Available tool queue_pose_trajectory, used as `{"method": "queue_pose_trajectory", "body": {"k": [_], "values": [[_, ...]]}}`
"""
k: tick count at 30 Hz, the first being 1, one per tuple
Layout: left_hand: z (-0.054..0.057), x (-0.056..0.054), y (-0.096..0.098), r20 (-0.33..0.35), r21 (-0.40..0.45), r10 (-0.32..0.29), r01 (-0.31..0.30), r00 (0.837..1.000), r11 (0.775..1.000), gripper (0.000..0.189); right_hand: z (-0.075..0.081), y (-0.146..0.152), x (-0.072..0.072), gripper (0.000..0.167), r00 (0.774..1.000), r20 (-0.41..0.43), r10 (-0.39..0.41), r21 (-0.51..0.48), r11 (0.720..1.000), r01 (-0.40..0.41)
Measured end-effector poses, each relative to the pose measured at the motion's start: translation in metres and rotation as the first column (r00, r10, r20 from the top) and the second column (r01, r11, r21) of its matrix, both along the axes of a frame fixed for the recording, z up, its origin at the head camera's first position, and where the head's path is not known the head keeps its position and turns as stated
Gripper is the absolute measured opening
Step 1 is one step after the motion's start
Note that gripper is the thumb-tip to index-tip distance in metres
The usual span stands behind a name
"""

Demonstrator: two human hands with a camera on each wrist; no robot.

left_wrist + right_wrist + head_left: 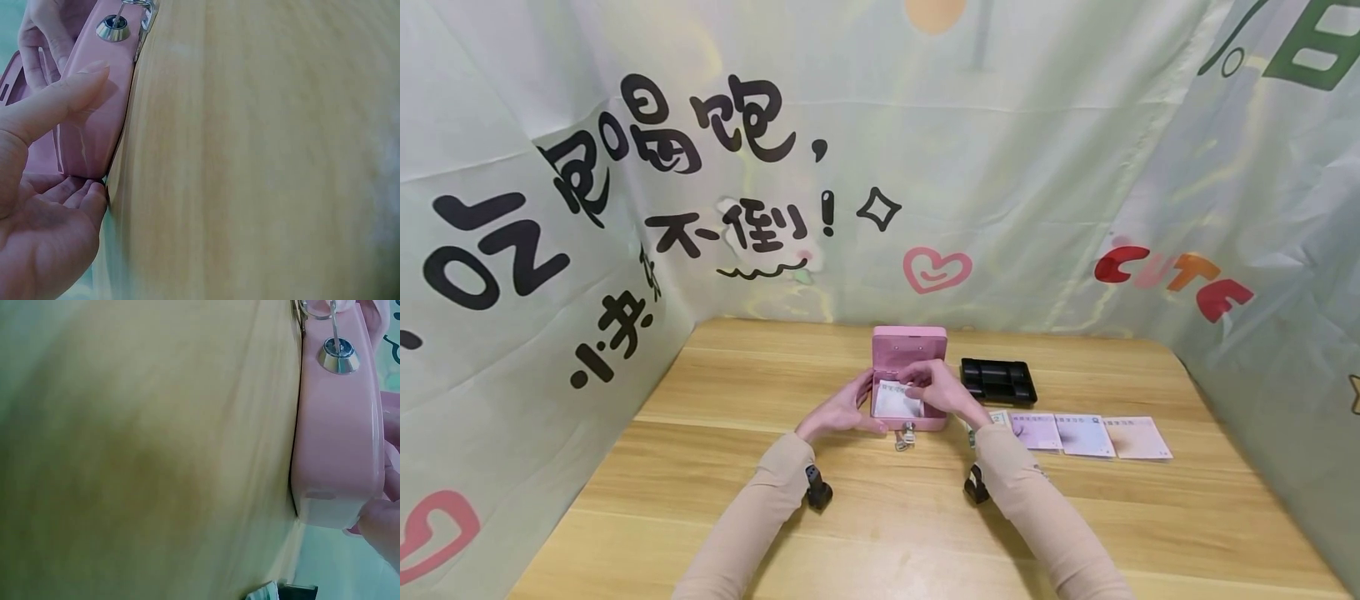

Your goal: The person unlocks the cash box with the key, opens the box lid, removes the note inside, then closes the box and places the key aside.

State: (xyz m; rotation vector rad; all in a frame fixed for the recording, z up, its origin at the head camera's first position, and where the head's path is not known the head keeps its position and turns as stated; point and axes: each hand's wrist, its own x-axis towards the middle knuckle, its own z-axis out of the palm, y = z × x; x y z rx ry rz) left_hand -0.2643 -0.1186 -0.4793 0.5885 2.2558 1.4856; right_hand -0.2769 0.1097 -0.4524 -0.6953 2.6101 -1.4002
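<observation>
A pink cash box [934, 423] stands on the table with its lid [910, 350] raised. My left hand [847, 406] grips its left front corner, thumb across the front wall and fingers at the side. Inside the box lies a pale stack of play banknotes [897, 406]. Over the box reaches my right hand [942, 388], its fingers [45, 37] extended down inside and overlapping the notes' right edge in the head view. A silver lock [113, 29] with a key in it sits on the front wall, and more keys [902, 444] hang from its ring.
Right of the box lies a black compartment tray [997, 382]. In front of it, a row of banknotes runs rightward: greenish ones partly behind the right wrist, then purple [1036, 432], blue [1084, 436] and pink [1141, 438] ones. A printed curtain [1037, 183] surrounds the wooden table [895, 533].
</observation>
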Motion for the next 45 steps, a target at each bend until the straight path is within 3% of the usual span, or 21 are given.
{"method": "queue_pose_trajectory", "body": {"k": [10,19,25,35,45], "values": [[-0.001,0.001,0.0,-0.015,-0.001,-0.001,0.001,1.0,1.0,0.117,-0.001,-0.003,0.003,0.025,0.999,-0.023,-0.043,-0.063,0.997,0.041],[-0.001,0.001,0.0,-0.011,0.0,0.004,-0.004,1.0,1.0,0.117,0.004,-0.007,0.012,0.028,0.997,0.001,-0.071,-0.018,0.997,0.071],[-0.003,0.0,0.0,-0.013,-0.014,0.017,-0.018,1.0,1.0,0.119,0.003,-0.005,0.014,0.025,0.991,-0.003,-0.136,-0.03,0.99,0.136],[-0.003,-0.001,0.0,-0.026,0.007,-0.004,0.004,1.0,1.0,0.117,0.004,-0.002,0.021,0.019,0.958,-0.107,-0.268,-0.122,0.959,0.255],[-0.002,-0.001,0.0,-0.03,0.003,-0.002,0.002,1.0,1.0,0.117,0.011,0.003,0.029,0.018,0.938,-0.055,-0.343,-0.262,0.911,0.318]]}}
